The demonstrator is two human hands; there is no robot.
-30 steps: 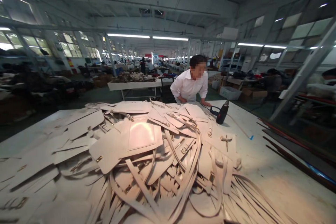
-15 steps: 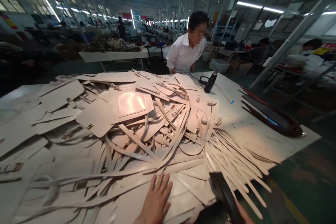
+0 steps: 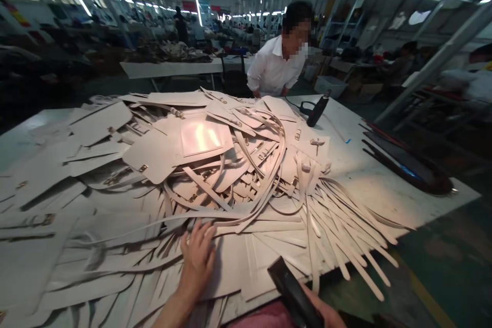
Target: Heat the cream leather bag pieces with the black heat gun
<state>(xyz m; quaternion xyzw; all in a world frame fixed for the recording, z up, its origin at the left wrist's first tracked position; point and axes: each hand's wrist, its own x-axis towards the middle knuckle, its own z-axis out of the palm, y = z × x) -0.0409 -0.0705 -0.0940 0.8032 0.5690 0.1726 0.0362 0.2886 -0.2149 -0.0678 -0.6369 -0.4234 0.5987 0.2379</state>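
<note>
My left hand (image 3: 198, 255) lies flat, fingers spread, on a pale leather panel (image 3: 234, 266) at the near edge of the heap, fingertips reaching the tangle of cream straps (image 3: 246, 200) just beyond. My right hand (image 3: 326, 312), at the lower edge of the view, is closed around a black tool (image 3: 294, 294) whose flat dark end tilts up over the near edge of the tabletop (image 3: 369, 184); the grip itself is partly cut off by the frame. The heap of cream panels and straps with small brass fittings covers most of the tabletop, a glossy square panel (image 3: 203, 136) near its top. At the far side a person in a white shirt (image 3: 274, 69) leans over the tabletop, beside a second black tool (image 3: 317, 110) standing on its base. Dark strips (image 3: 407, 169) lie along the right edge.
</note>
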